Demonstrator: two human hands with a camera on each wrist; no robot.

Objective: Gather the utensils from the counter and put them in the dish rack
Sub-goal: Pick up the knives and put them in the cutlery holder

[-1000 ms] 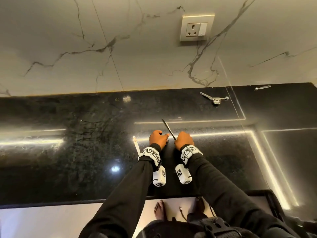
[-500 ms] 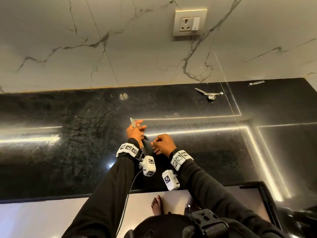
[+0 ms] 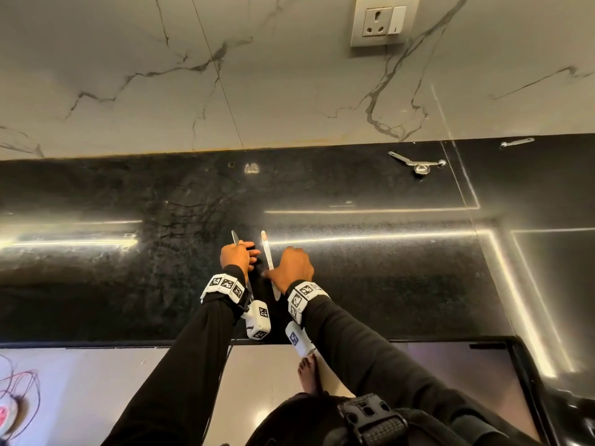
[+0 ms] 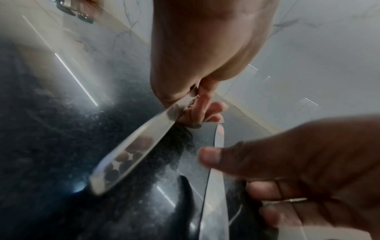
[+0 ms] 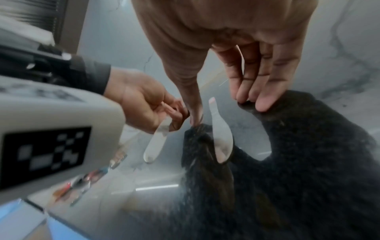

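My left hand (image 3: 238, 257) pinches a steel table knife (image 4: 127, 154) by its middle and holds it just above the black counter (image 3: 96, 284); its tip (image 3: 234, 238) points away from me. A second knife (image 3: 267, 252) lies flat on the counter right beside it. My right hand (image 3: 291, 267) stands over that second knife (image 5: 221, 138), thumb on one side and straight fingers (image 5: 265, 97) on the other, tips touching the counter, not gripping. The dish rack is not in view.
Two small steel measuring spoons (image 3: 418, 164) lie crossed at the back right of the counter, and another utensil (image 3: 515, 143) lies further right by the wall. A wall socket (image 3: 381, 22) is above. The counter's front edge (image 3: 96, 344) runs just behind my wrists.
My left hand reached left, picked a knife off the counter and brought it back beside the other knife. My right hand opened and came down over the lying knife.
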